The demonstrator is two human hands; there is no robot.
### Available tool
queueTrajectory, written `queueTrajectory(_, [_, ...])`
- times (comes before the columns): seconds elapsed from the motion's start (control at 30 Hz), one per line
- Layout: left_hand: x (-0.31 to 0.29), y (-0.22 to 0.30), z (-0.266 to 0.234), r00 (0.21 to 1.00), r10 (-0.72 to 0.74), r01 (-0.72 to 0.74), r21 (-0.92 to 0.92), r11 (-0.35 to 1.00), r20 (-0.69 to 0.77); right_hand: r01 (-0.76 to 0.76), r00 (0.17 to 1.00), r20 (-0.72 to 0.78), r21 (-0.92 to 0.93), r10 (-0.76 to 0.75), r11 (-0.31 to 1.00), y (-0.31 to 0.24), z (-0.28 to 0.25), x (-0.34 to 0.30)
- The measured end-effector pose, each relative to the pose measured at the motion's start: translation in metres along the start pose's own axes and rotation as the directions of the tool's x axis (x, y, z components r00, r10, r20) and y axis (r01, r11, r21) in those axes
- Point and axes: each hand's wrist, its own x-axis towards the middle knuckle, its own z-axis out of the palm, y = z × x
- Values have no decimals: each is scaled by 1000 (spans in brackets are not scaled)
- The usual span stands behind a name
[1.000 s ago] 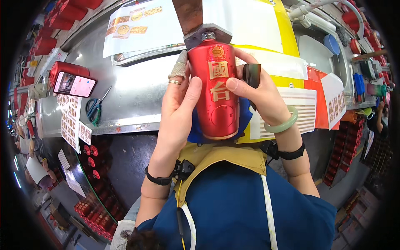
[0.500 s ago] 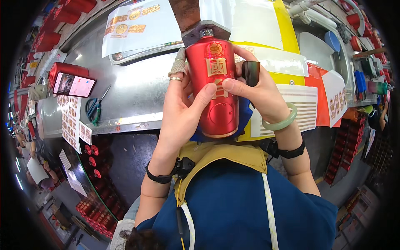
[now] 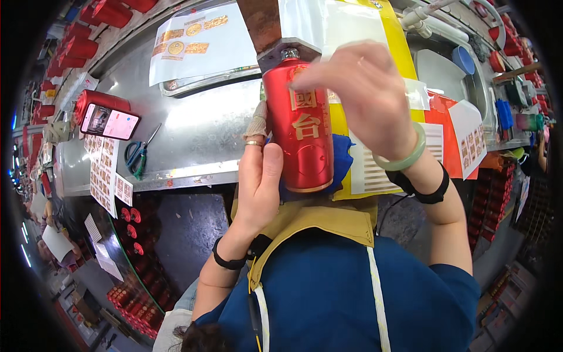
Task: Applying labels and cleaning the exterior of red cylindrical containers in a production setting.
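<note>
A glossy red bottle (image 3: 302, 161) with gold characters lies in front of me, its silver neck against a metal plate (image 3: 311, 44) on a brown post. My left hand (image 3: 258, 185) is closed along its left side, thumb lying near the body; a cloth finger cover (image 3: 258, 120) wraps one finger. My right hand (image 3: 372, 97), with a pale green bangle (image 3: 410, 154) at the wrist, is raised over the upper right of the bottle. Motion smears its fingers, so what they hold cannot be made out. Blue cloth (image 3: 342, 158) sits beneath the bottle.
Scissors (image 3: 139, 154) and a phone (image 3: 109, 121) propped on a red bottle are at left on the metal table (image 3: 217, 126). Gold decal sheets (image 3: 193, 41) lie behind. A striped sheet (image 3: 375, 173), yellow sheeting and a red sheet (image 3: 440, 126) are at right.
My right hand has left the bottle's lower right side and risen toward its top. The black piece seen by it is no longer visible. My left thumb has drawn back off the bottle's front.
</note>
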Motion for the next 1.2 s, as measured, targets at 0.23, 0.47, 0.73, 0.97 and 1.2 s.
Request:
queueTrajectory(0.23, [2, -1, -11, 977, -99, 128, -150, 980, 188, -20, 992, 127, 140, 2, 990, -29, 4, 6])
queueTrajectory(0.47, [9, -12, -13, 941, -250, 282, -123, 951, 228, 55, 995, -85, -38, -58, 998, 22, -3, 6])
queueTrajectory(0.73, [7, -4, -11, 947, -281, 304, -143, 942, 156, 100, 989, 71, 287, -126, 953, -28, -2, -38])
queueTrajectory(0.97, [9, -13, -14, 939, -308, 332, -170, 928, 154, 135, 983, -105, -142, -150, 981, 14, 6, -18])
queueTrajectory(1.2, [10, -3, -8, 950, -285, 306, -189, 933, 131, 106, 993, 37, 121, -111, 987, -23, 14, -12])
